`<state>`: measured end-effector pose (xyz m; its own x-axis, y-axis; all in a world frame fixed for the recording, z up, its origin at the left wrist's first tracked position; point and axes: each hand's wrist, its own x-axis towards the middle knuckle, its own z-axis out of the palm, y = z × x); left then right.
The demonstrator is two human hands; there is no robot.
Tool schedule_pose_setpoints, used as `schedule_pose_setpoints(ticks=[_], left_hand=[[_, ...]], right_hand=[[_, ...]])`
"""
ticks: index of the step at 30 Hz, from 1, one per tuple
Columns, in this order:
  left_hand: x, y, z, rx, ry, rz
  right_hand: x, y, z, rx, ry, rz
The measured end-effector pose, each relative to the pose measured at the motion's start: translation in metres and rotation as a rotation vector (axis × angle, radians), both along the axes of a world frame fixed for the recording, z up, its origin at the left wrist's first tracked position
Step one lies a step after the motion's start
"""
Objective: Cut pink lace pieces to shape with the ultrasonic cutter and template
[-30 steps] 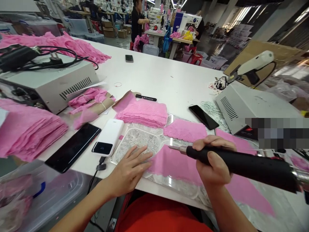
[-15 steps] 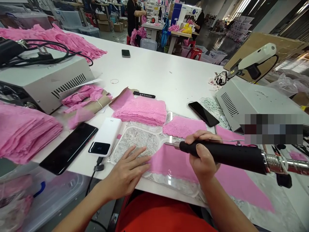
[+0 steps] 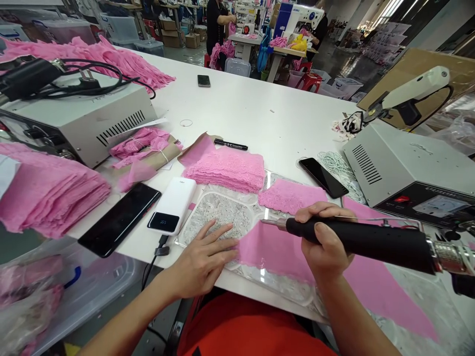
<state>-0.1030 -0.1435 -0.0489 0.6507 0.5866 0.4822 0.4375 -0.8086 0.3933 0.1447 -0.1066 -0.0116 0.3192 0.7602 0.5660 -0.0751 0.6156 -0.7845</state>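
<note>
the left hand lay palm down, its fingers spread and aimed rightward, the bare left forearm slanted up from lower left, the right hand was curled tight, thumb bent upward, the right forearm angled in from below

Table, viewed from its near edge. At front centre, a cloth sheet lies on a board, left hand at its left end, right hand over its right part. Behind the sheet — a smaller cloth piece, with a cloth stack to its left and a pen behind the stack. Left of the board: a power bank, then a phone. At right, a string coil lies between a second phone and a box.
</note>
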Motion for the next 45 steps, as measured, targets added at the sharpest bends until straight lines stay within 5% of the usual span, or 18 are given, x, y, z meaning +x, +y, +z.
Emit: schedule_pose_setpoints(ticks=[45], left_hand=[[-0.004, -0.013, 0.001, 0.024, -0.047, -0.012]], right_hand=[[-0.019, -0.022, 0.005, -0.111, 0.045, 0.234]])
